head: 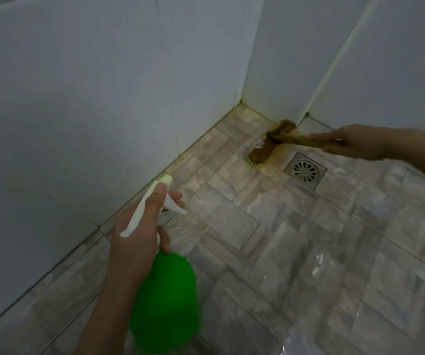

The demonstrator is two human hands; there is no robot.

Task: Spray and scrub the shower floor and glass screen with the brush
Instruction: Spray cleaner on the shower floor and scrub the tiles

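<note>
Shows the wooden scrub brush (265, 149) bristles-down on the shower floor (283, 239) in the far corner, just beside the square metal drain (305, 171) and close against the foot of the right-hand wall panel (296, 60). Finds the right hand (355, 143) curled round the outer end of the brush's long handle, with the forearm cut off by the right edge. Nearer, has the left hand (139, 226) wrapped round the neck of a green spray bottle (165, 303), thumb on top of the white spray head (150, 203), a finger laid over the trigger, nozzle aimed toward the far corner along the left wall (78, 98). Underfoot, mottled grey-beige stone-look tiles with dark grout lines, a wet sheen (321, 265) at lower right and yellowish staining along the corner joints. Leaves open floor between bottle and brush and across the right half. Closes in with pale plain walls on two sides. Marks the right side with a pale vertical strip (334, 60); cannot tell whether glass or tile lies beyond it. Blurs the bottle's lower body.
</note>
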